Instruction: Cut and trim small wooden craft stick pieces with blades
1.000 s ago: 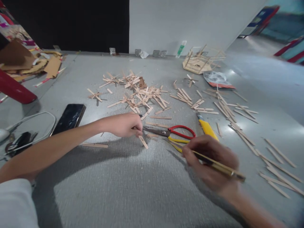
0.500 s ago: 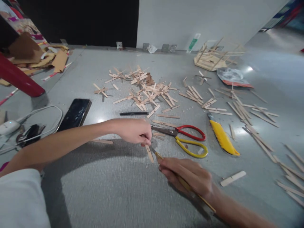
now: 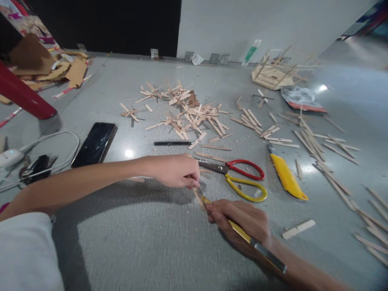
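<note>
My left hand (image 3: 178,170) is closed on the upper end of a small wooden stick (image 3: 198,199), which slants down toward my other hand. In my right hand (image 3: 242,220) is a slim knife with a yellow handle (image 3: 241,231); its tip meets the stick. Just beyond lie scissors (image 3: 227,169) with one red and one yellow handle, blades partly hidden by my left hand. A yellow cutter (image 3: 286,173) rests farther right, and a black pen (image 3: 172,143) lies behind my left hand.
A heap of wooden sticks (image 3: 194,115) covers the middle back, and more sticks (image 3: 312,141) spread rightward. At left are a phone (image 3: 96,143), a white cable (image 3: 68,133) and a red post (image 3: 27,97). A stick frame (image 3: 273,74) and plastic bag (image 3: 300,97) sit at back right.
My left hand has shifted slightly right with the stick, which has turned more edge-on. The knife in my right hand has rolled, showing more of its handle.
</note>
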Available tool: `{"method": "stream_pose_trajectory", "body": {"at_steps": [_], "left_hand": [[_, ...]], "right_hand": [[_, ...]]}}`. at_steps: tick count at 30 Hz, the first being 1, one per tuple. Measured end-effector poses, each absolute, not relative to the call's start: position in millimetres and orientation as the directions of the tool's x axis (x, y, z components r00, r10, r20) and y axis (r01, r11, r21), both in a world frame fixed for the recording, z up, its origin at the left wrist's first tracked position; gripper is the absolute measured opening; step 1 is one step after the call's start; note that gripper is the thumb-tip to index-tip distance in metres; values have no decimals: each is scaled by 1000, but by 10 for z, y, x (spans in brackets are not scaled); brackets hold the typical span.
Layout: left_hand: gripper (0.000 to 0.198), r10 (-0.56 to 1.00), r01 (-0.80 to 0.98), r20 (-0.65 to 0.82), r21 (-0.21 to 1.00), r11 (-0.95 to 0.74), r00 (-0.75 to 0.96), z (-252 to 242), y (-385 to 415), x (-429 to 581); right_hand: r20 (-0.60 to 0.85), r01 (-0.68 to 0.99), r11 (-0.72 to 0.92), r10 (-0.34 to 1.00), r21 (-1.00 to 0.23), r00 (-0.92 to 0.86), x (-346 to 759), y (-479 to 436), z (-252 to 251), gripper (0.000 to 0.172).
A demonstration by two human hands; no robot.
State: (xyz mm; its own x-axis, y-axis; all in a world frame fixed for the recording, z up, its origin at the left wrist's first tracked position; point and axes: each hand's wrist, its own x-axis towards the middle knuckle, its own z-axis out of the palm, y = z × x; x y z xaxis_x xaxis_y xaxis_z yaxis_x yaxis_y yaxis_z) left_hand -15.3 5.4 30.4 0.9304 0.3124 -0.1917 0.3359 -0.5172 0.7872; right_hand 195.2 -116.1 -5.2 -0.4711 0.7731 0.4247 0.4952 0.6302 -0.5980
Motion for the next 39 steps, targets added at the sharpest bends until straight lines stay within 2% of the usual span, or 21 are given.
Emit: {"method": "stream_pose_trajectory", "body": {"at_steps": [8, 15, 22, 33, 39], "left_hand": [[45, 324, 313, -158, 800, -512, 933, 311, 30, -151], [44, 313, 342, -200, 790, -510, 929, 378, -33, -145], [45, 315, 351, -203, 763, -543, 927, 394, -57, -147], [44, 324, 378, -227, 746, -549, 918, 404, -63, -136], [45, 321, 367, -219, 763, -532, 921, 409, -58, -137]], "right_hand": [[464, 472, 654, 754, -591, -465, 1985, -1187, -122, 27], [538, 476, 729, 684, -492, -492, 1988, -1150, -27, 24], [546, 401, 746, 663, -531, -512, 1980, -1139, -11, 23], [495, 405, 709, 699, -578, -516, 1957, -1136, 1, 24], [562, 422, 769, 639, -480, -525, 1974, -1130, -56, 20]]}}
